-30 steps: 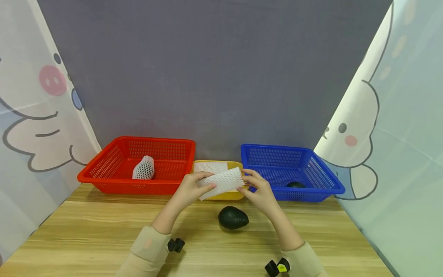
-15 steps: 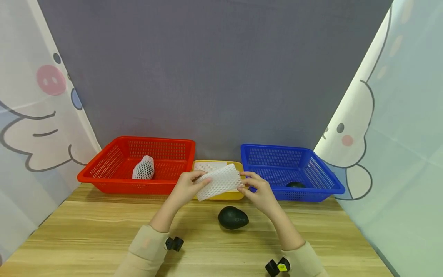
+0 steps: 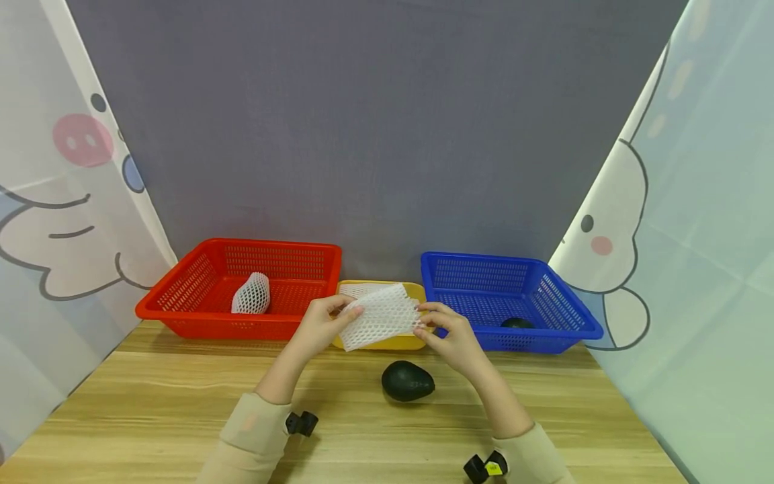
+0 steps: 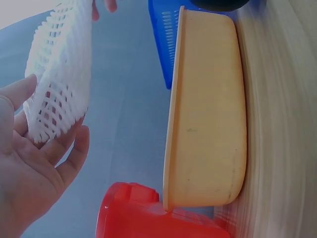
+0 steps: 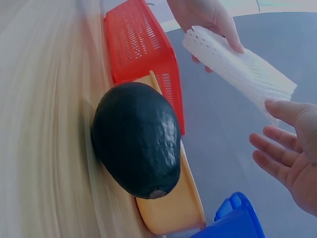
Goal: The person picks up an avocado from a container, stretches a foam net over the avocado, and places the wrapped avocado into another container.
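Observation:
A white foam net sleeve [image 3: 382,317] is held up over the yellow bin, flattened and tilted. My left hand [image 3: 317,329] grips its left end, thumb in front and fingers behind, as the left wrist view shows of the net [image 4: 62,74]. At the other end my right hand [image 3: 450,336] pinches the sleeve's edge; in the right wrist view the thumb [image 5: 285,110] lies on that edge while the lower fingers stand apart from it. Below the hands, a dark green avocado [image 3: 408,381] lies bare on the wooden table.
A red basket [image 3: 242,326] on the left holds a white net-wrapped fruit [image 3: 251,294]. Between the baskets stands a yellow bin [image 3: 396,343] with more white foam net [image 3: 359,289] inside. The blue basket [image 3: 514,339] on the right contains a dark green fruit [image 3: 517,323].
My left hand has shifted slightly left along with its end of the sleeve. The sleeve is spread wider, its right opening now looser. My right hand and the avocado have barely moved.

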{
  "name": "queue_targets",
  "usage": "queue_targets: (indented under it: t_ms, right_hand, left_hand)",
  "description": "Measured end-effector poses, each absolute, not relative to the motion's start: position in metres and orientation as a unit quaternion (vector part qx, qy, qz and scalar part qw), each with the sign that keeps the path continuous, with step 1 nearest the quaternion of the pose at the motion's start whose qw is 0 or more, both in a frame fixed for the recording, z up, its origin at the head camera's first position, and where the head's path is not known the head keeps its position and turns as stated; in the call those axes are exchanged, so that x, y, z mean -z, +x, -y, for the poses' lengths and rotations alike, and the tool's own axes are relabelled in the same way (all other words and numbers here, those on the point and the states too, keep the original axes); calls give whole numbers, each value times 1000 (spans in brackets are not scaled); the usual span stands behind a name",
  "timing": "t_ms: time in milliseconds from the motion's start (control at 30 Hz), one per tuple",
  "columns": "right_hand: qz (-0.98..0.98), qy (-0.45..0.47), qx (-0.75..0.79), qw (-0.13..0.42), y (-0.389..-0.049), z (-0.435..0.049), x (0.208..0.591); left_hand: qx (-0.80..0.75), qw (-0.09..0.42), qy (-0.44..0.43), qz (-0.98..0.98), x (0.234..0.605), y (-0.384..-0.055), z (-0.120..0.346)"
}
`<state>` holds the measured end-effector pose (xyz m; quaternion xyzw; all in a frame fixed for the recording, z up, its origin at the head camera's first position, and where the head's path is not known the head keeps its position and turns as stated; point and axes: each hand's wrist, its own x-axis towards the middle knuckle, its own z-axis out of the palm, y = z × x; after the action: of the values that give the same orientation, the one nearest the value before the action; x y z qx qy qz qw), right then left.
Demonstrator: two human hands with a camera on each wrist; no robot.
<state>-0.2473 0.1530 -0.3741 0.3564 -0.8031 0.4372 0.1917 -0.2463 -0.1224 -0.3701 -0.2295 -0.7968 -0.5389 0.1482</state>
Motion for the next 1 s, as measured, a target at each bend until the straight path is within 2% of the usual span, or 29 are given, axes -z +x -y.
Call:
queue_targets:
  t_ms: [267, 767, 1000]
  right_hand:
    - [798, 348, -452, 194, -244, -148, 377]
    - [789, 337, -459, 230, -240, -144, 376]
    - [798, 329, -461, 207, -220, -138, 352]
  left_hand:
    - [507, 123, -235, 820, 371, -243, 115]
    - [428, 130, -253, 858, 372, -242, 104]
    - [440, 139, -257, 849, 373, -244, 108]
